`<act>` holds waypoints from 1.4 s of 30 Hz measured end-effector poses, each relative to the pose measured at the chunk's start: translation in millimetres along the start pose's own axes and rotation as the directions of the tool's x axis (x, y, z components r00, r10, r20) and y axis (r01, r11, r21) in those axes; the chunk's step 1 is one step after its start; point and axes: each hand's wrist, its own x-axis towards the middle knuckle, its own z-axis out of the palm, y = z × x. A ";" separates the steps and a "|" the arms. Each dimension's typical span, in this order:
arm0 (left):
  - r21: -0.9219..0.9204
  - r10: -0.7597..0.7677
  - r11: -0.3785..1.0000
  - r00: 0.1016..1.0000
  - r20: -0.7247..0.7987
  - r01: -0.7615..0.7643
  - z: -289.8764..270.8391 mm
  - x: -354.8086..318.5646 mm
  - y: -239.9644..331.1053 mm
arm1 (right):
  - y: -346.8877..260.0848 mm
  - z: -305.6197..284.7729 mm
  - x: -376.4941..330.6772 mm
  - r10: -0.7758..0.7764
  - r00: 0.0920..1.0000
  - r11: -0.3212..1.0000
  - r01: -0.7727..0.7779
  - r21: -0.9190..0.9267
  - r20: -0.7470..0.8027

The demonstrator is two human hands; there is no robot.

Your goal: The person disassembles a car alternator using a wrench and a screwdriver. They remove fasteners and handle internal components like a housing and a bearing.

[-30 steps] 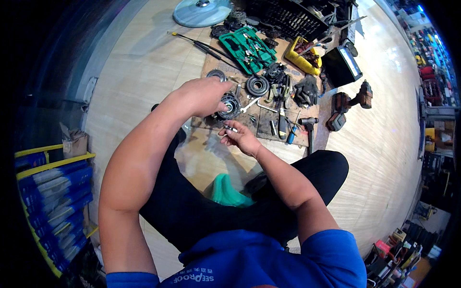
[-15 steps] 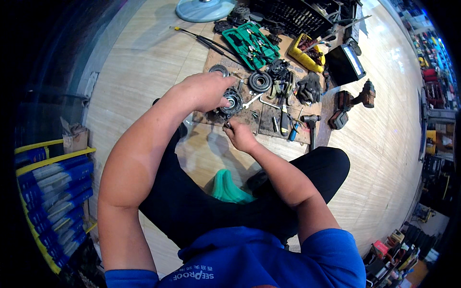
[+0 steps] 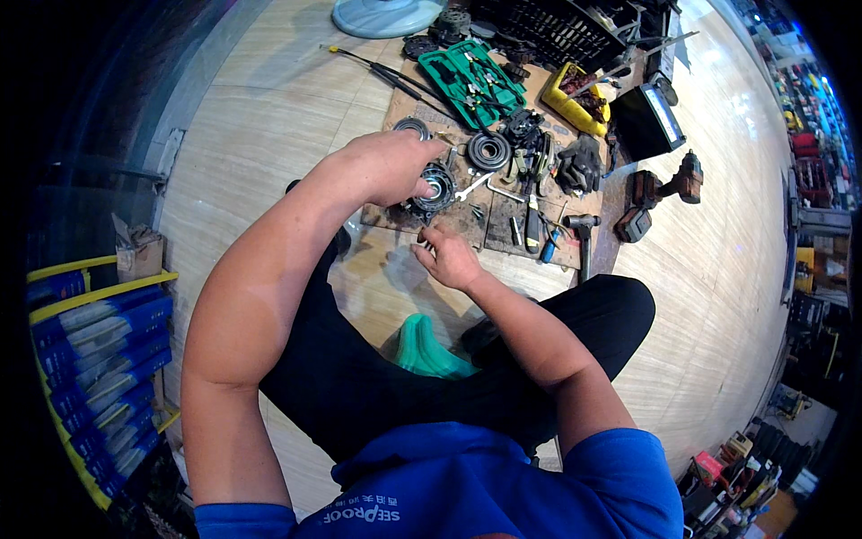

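Note:
My left hand (image 3: 388, 167) is curled over a round black metal part (image 3: 435, 186) that rests on a dirty cardboard sheet (image 3: 499, 221) on the floor. My right hand (image 3: 448, 256) is just below it, fingers pinched together on something small that I cannot make out. A silver wrench (image 3: 470, 187) lies right of the round part. Two more round black pulley-like parts (image 3: 488, 150) lie further up the cardboard.
A green open tool case (image 3: 473, 79), a yellow tray (image 3: 576, 101), black gloves (image 3: 578, 167), a hammer (image 3: 582, 237), a cordless drill (image 3: 666, 185) and a black crate (image 3: 548, 29) surround the cardboard. Blue and yellow shelving (image 3: 85, 359) stands at left. I sit cross-legged on the wooden floor.
Both hands stay at the round part; my right hand has shifted slightly up toward the cardboard edge.

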 end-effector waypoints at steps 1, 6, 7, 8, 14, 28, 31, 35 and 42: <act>0.000 -0.004 1.000 1.000 0.005 0.004 -0.2 -0.8 0.0 | -1.5 -0.4 0.4 -0.011 1.000 1.000 0.011 0.001 -0.010; -0.002 -0.036 0.999 0.997 0.073 0.036 -7.4 -2.7 4.1 | 1.7 8.0 0.1 0.032 0.991 0.979 -0.004 0.205 -0.130; -0.004 -0.049 0.999 0.993 0.104 0.050 -9.4 -1.9 6.1 | 7.3 10.7 0.0 0.026 0.994 0.971 0.000 0.238 -0.104; -0.006 -0.048 0.999 0.994 0.103 0.049 -9.2 -1.1 6.9 | 13.7 12.4 0.6 0.019 0.997 0.962 0.003 0.271 -0.078; -0.005 0.001 1.000 1.000 0.019 -0.001 0.3 -0.7 -0.7 | 30.5 5.6 4.9 -0.128 0.988 0.961 0.103 0.258 0.083; 0.033 -0.031 0.999 0.998 0.057 0.030 2.1 1.5 -0.5 | 25.1 10.8 9.5 0.131 0.923 -0.130 -0.346 0.929 0.362; -0.016 -0.072 0.997 0.990 0.121 0.074 -5.8 0.6 9.0 | 23.7 12.6 10.9 0.176 0.912 0.004 -0.377 0.926 0.370; -0.007 -0.069 0.997 0.989 0.128 0.071 -4.3 3.3 9.4 | 19.2 14.5 16.6 0.225 0.924 0.396 -0.378 0.837 0.311; 0.004 -0.071 0.997 0.988 0.140 0.071 -7.2 4.7 16.1 | 20.0 14.1 24.9 0.262 0.962 0.721 -0.250 0.646 0.079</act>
